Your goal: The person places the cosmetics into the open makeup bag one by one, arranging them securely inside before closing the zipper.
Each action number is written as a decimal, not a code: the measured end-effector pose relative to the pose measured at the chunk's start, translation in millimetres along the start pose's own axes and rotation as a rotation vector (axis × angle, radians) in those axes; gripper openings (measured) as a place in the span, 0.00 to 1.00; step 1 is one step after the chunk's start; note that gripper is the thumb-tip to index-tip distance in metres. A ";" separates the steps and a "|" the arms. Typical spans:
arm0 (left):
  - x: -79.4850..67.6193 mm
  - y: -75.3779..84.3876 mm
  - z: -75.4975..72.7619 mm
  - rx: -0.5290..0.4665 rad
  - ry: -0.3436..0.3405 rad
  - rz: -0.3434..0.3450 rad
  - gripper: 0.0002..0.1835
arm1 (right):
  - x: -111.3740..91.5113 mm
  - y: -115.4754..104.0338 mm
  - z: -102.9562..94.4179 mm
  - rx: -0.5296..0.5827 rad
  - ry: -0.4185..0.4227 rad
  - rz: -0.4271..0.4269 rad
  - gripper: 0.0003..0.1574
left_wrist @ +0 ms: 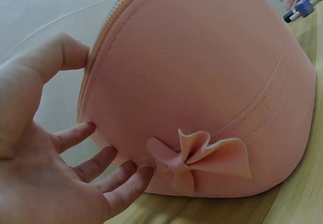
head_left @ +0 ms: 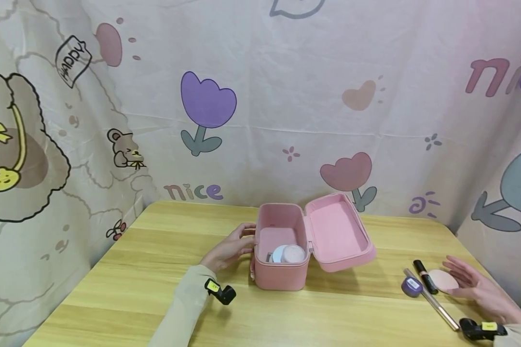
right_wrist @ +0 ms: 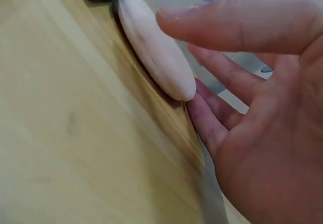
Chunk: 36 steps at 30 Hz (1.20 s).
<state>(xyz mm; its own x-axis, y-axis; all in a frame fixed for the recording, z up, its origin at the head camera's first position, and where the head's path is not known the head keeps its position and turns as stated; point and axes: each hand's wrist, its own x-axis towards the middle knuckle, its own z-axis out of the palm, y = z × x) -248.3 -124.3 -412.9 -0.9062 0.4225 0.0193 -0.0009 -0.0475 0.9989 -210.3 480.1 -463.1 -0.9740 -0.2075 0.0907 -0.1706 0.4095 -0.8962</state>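
A pink cosmetic case [head_left: 282, 277] stands on the table with its lid [head_left: 336, 231] swung open to the right. Inside it lie a round white-lidded jar [head_left: 293, 254] and a pale blue round item partly behind the jar. My left hand [head_left: 231, 248] touches the case's left side; in the left wrist view its fingertips rest by a pink bow [left_wrist: 202, 158], with the thumb at the zipped rim. At the right, my right hand [head_left: 475, 286] hovers around a pale pink powder puff [head_left: 444, 281], thumb and fingers spread apart. The right wrist view shows the puff [right_wrist: 156, 50] lying beneath the thumb.
Left of the puff lie a black tube [head_left: 424, 276], a small purple jar [head_left: 412, 286] and a long thin metallic stick [head_left: 440, 308]. A printed cloth [head_left: 260, 96] hangs behind the wooden table [head_left: 165, 270].
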 end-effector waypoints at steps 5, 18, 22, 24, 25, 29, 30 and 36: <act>-0.3 0.0 -0.1 -0.004 0.008 0.001 0.33 | 5.6 -5.5 1.3 -0.122 0.021 0.059 0.56; -2.1 -0.9 -0.7 -0.014 0.029 -0.014 0.34 | 11.5 -18.6 11.9 -0.272 0.033 0.055 0.55; -0.3 -1.4 -0.1 -0.015 0.009 -0.001 0.34 | 11.8 -20.7 11.1 -0.279 0.049 0.076 0.55; 0.2 -1.7 0.1 -0.016 0.009 -0.001 0.34 | 11.9 -21.6 10.7 -0.293 0.045 0.091 0.56; 0.5 -2.0 0.1 -0.016 0.010 -0.001 0.34 | 11.8 -22.0 10.6 -0.298 0.041 0.097 0.56; 0.5 -2.2 -0.3 -0.017 0.006 0.001 0.34 | 12.0 -22.1 9.3 -0.320 0.041 0.112 0.56; 0.4 -2.3 -0.4 -0.018 0.004 0.003 0.34 | 12.1 -21.8 8.7 -0.330 0.048 0.117 0.56; 0.3 -2.2 -0.7 -0.018 -0.001 0.005 0.35 | 11.1 -22.2 3.8 -0.443 0.103 0.169 0.56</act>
<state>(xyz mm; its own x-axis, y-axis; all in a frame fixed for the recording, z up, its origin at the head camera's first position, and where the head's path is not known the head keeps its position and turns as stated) -248.8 -124.7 -415.1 -0.9057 0.4233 0.0245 -0.0037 -0.0657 0.9978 -216.7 465.3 -443.8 -0.9994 -0.0251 0.0223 -0.0335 0.7731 -0.6334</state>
